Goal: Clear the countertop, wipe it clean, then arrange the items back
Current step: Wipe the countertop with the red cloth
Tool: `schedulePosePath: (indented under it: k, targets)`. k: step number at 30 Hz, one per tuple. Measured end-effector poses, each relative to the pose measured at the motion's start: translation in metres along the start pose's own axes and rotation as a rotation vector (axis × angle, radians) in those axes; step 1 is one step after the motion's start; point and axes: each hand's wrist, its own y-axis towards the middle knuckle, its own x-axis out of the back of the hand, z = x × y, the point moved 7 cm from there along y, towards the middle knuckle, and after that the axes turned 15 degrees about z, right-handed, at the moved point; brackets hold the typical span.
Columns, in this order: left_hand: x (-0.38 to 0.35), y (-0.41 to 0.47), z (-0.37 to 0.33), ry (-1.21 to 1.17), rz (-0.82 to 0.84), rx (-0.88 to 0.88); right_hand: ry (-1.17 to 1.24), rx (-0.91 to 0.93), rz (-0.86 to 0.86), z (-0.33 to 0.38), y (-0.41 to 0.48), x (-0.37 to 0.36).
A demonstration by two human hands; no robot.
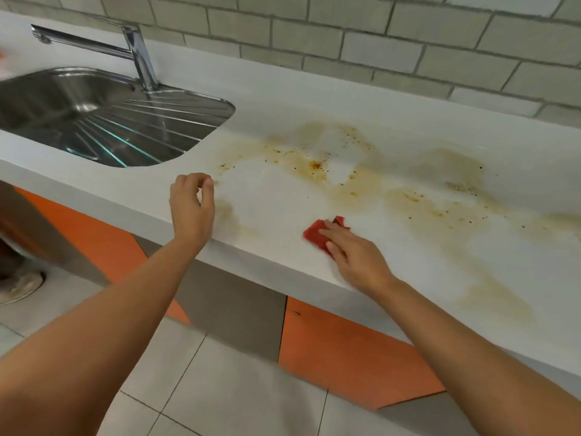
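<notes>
Right grip [352, 256] is flat on a red cloth [316, 234], fingers straight and pressing it down, not curled around it, so released and just pushing. The cloth sits near the front edge of the white table [283, 199], a bit bunched, partly under the fingers. Left grip [191, 202] is over the front edge, closer to the sink, fingers loosely curled with the thumb near a fingertip, holding nothing as far as I can see.

Table surface is a mess tbh: yellowish-brown smears [317, 166] run from beside the sink all the way to the right edge of view, with dark specks and one darker orange blob. The patch right around the cloth looks whiter.

Stainless sink [103, 121] with a ribbed drainboard is set in on the left, and the chrome faucet [138, 55] stands at its back rim with the spout pointing left. Wall tiles [377, 33] behind are pale, brick pattern. Under the table there are orange cabinet doors [345, 347] with grey panels between them, and the floor [220, 388] is light grey tile. A pale shoe [19, 286] shows on the floor at far left.
</notes>
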Motion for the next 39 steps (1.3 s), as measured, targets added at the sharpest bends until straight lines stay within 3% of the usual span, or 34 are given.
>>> schedulePosePath:
  k: [4, 6, 8, 11, 14, 18, 21, 26, 29, 31, 35, 39]
  targets:
    - [0.021, 0.031, 0.042, 0.065, 0.092, 0.008, -0.002, -0.393, -0.172, -0.025, 0.047, 0.018]
    - [0.020, 0.043, 0.052, 0.084, 0.171, -0.012, 0.013, -0.448, -0.183, -0.007, 0.077, 0.016]
    - [0.016, 0.054, 0.056, 0.080, 0.242, -0.052, 0.013, -0.374, -0.164, 0.029, 0.099, 0.008]
    - [0.009, 0.059, 0.058, 0.059, 0.305, -0.082, -0.035, -0.115, -0.055, 0.091, 0.095, -0.024]
    - [0.007, 0.058, 0.060, 0.058, 0.289, -0.120, 0.048, 0.037, -0.067, 0.099, 0.056, -0.030]
    - [0.009, 0.059, 0.061, 0.012, 0.265, -0.123, 0.046, -0.219, -0.162, 0.037, 0.070, 0.001]
    - [0.011, 0.057, 0.062, -0.009, 0.240, -0.106, -0.016, -0.313, -0.105, 0.043, 0.121, 0.006]
    - [0.013, 0.056, 0.061, -0.008, 0.229, -0.087, -0.047, 0.032, 0.040, 0.143, 0.127, -0.040]
    - [0.014, 0.055, 0.062, -0.018, 0.205, -0.081, 0.038, 0.224, 0.084, 0.148, 0.082, -0.046]
    - [0.015, 0.055, 0.063, -0.038, 0.193, -0.072, 0.062, 0.128, 0.071, 0.108, 0.079, -0.031]
    - [0.013, 0.055, 0.063, -0.056, 0.198, -0.086, -0.047, -0.249, -0.024, 0.051, 0.116, -0.004]
    - [0.012, 0.055, 0.063, -0.109, 0.231, -0.108, -0.079, -0.199, 0.000, 0.113, 0.156, -0.028]
